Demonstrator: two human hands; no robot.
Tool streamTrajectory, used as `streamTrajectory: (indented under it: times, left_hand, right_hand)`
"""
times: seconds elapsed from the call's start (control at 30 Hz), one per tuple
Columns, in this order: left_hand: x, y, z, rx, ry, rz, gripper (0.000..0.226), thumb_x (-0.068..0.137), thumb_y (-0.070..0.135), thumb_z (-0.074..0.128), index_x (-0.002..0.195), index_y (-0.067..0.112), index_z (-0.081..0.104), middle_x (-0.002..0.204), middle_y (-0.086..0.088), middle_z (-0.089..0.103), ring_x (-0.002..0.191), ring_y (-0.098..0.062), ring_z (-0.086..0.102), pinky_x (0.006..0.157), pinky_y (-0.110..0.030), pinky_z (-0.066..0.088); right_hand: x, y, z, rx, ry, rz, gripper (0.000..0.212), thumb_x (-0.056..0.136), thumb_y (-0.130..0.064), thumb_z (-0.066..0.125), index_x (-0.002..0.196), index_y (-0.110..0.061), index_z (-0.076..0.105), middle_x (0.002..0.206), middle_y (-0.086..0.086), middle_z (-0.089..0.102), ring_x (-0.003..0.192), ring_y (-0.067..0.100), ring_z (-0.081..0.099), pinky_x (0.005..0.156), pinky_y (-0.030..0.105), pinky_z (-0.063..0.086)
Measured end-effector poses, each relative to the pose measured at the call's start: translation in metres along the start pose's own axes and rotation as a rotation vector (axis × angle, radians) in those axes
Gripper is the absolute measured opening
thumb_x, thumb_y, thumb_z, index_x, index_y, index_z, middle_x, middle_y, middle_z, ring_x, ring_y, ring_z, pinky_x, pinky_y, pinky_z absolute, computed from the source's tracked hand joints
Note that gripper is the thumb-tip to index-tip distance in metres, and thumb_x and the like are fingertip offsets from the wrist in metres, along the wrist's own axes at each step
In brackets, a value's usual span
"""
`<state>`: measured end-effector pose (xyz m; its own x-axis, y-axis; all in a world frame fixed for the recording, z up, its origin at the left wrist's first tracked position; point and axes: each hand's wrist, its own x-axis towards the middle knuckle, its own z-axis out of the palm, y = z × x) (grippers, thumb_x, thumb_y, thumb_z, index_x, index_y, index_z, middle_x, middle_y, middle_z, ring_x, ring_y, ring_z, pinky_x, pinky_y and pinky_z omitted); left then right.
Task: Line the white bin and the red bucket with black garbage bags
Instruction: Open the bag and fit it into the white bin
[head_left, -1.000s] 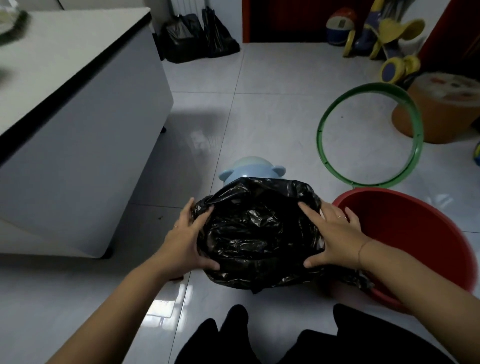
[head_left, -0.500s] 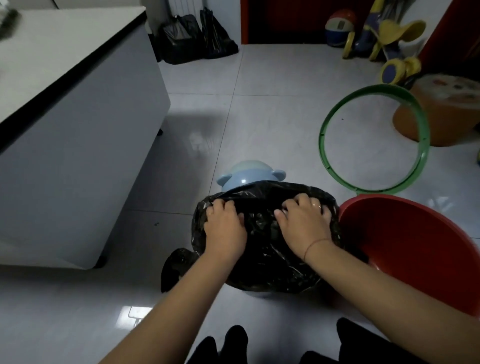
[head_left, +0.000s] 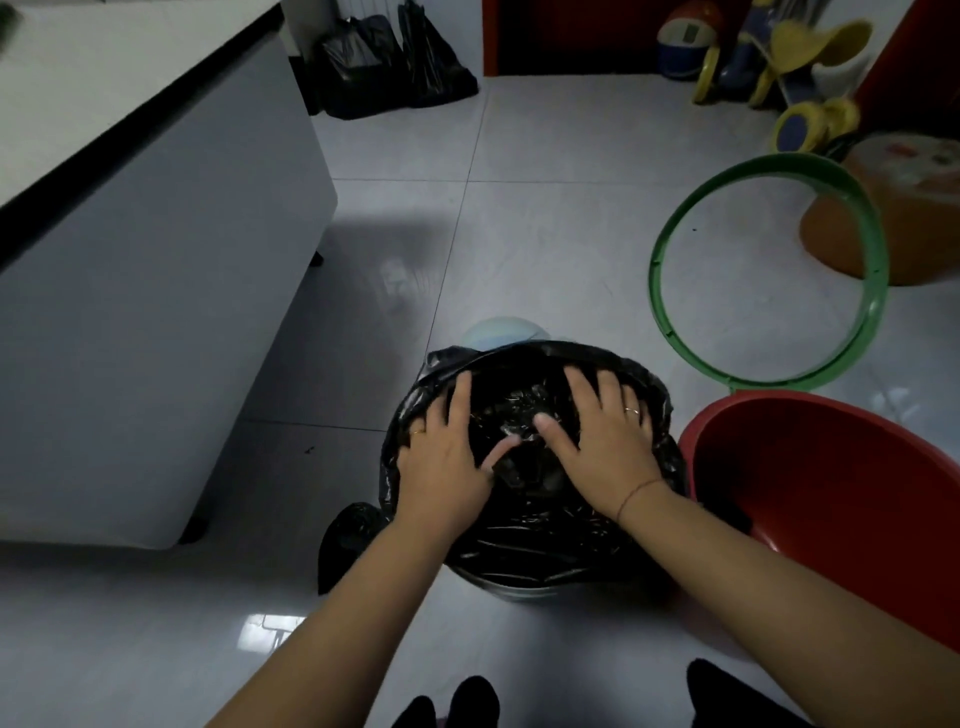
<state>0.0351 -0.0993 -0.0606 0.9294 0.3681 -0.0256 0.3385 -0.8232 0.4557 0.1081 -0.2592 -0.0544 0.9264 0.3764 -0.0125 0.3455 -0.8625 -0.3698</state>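
Black bag (head_left: 545, 540) is draped over the bin (head_left: 524, 593) on the floor; only a pale sliver of the bin's base is seen under the plastic. Left hand (head_left: 441, 457) and right hand (head_left: 605, 441) are laid flat in the bag's mouth, fingers spread, palms pressed on the plastic. Red bucket (head_left: 831, 499) is stood just right of the bin, its inside bare red. A green ring (head_left: 878, 270) is seen beyond it.

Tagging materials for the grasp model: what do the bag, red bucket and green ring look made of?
Bag: thin glossy black plastic film; it crumples into fine creases with sharp highlights.
Red bucket: likely moulded plastic, smooth, semi-gloss; even colour, soft sheen on its wall.
Green ring: probably rigid plastic, not certain; thin band of even colour.
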Motion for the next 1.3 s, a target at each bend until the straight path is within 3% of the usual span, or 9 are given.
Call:
streamTrajectory:
  times: [0.13, 0.27, 0.43, 0.6, 0.73, 0.83, 1.07, 1.2, 1.3]
  left_hand:
    - [0.010, -0.017, -0.009, -0.389, 0.031, -0.040, 0.081, 0.078, 0.075, 0.043, 0.147, 0.039, 0.020, 0.144, 0.007, 0.045, 0.129, -0.016, 0.043, 0.104, -0.036, 0.038]
    - [0.009, -0.029, -0.008, -0.572, -0.007, -0.175, 0.054, 0.081, 0.070, 0.048, 0.131, 0.052, 0.039, 0.102, 0.039, 0.054, 0.098, 0.005, 0.053, 0.075, 0.001, 0.035]
    - [0.007, -0.039, -0.002, -0.744, -0.077, -0.297, 0.085, 0.072, 0.083, 0.040, 0.140, 0.034, 0.041, 0.136, 0.007, 0.053, 0.112, -0.004, 0.049, 0.086, -0.021, 0.035]
    - [0.000, -0.041, 0.001, -0.888, -0.086, -0.331, 0.068, 0.077, 0.082, 0.035, 0.118, 0.034, 0.060, 0.114, 0.011, 0.066, 0.108, -0.007, 0.060, 0.089, -0.028, 0.045]
    - [-0.011, -0.038, 0.002, -0.947, -0.041, -0.332, 0.075, 0.075, 0.078, 0.038, 0.129, 0.028, 0.051, 0.120, 0.010, 0.060, 0.109, -0.003, 0.056, 0.076, -0.014, 0.040]
    - [-0.027, -0.041, 0.006, -0.906, -0.004, -0.301, 0.083, 0.074, 0.081, 0.039, 0.140, 0.031, 0.036, 0.131, 0.009, 0.053, 0.118, -0.009, 0.051, 0.085, -0.018, 0.038]
    - [-0.052, -0.049, 0.007, -0.936, 0.036, -0.314, 0.084, 0.067, 0.088, 0.037, 0.133, 0.037, 0.042, 0.119, 0.018, 0.058, 0.106, 0.005, 0.053, 0.076, -0.012, 0.039]
    - [-0.032, -0.040, -0.006, -0.885, 0.041, -0.180, 0.049, 0.081, 0.073, 0.041, 0.124, 0.051, 0.044, 0.116, 0.028, 0.054, 0.103, 0.021, 0.049, 0.072, 0.002, 0.039]
    - [-0.006, -0.039, -0.018, -0.746, -0.008, -0.044, 0.043, 0.090, 0.060, 0.044, 0.132, 0.049, 0.039, 0.128, 0.028, 0.048, 0.116, 0.014, 0.045, 0.084, 0.001, 0.031]
  right_hand:
    - [0.012, 0.009, 0.001, 0.222, -0.066, 0.033, 0.071, 0.091, -0.060, 0.028, 0.149, -0.021, 0.019, 0.153, 0.006, 0.027, 0.137, 0.029, 0.031, 0.110, 0.045, 0.031]
    - [0.020, 0.014, -0.002, 0.336, -0.106, 0.081, 0.065, 0.093, -0.059, 0.028, 0.146, -0.023, 0.030, 0.150, 0.005, 0.038, 0.135, 0.024, 0.038, 0.109, 0.040, 0.033]
    - [0.021, 0.021, -0.001, 0.441, -0.133, 0.289, 0.069, 0.088, -0.069, 0.026, 0.140, -0.026, 0.038, 0.135, 0.010, 0.054, 0.124, 0.030, 0.049, 0.101, 0.040, 0.039]
    - [0.024, 0.018, 0.004, 0.409, -0.166, 0.405, 0.082, 0.084, -0.075, 0.022, 0.146, -0.021, 0.028, 0.139, 0.016, 0.050, 0.127, 0.034, 0.047, 0.100, 0.042, 0.037]
    - [0.023, 0.018, 0.002, 0.441, -0.158, 0.430, 0.083, 0.086, -0.073, 0.020, 0.147, -0.017, 0.025, 0.143, 0.015, 0.046, 0.130, 0.034, 0.043, 0.101, 0.042, 0.035]
    - [0.019, 0.020, 0.002, 0.536, -0.142, 0.463, 0.079, 0.088, -0.071, 0.021, 0.144, -0.017, 0.032, 0.142, 0.014, 0.046, 0.129, 0.032, 0.044, 0.100, 0.041, 0.035]
    - [-0.002, 0.015, 0.013, 0.672, -0.128, 0.532, 0.068, 0.089, -0.067, 0.023, 0.117, -0.013, 0.054, 0.108, 0.009, 0.063, 0.097, 0.026, 0.058, 0.078, 0.035, 0.040]
    - [-0.006, 0.014, 0.015, 0.713, -0.088, 0.473, 0.051, 0.091, -0.063, 0.026, 0.103, -0.023, 0.054, 0.090, -0.005, 0.057, 0.081, 0.012, 0.053, 0.069, 0.031, 0.037]
    - [0.004, 0.011, 0.012, 0.714, -0.053, 0.366, 0.045, 0.093, -0.059, 0.031, 0.112, -0.027, 0.056, 0.099, -0.006, 0.059, 0.093, 0.015, 0.054, 0.077, 0.031, 0.037]
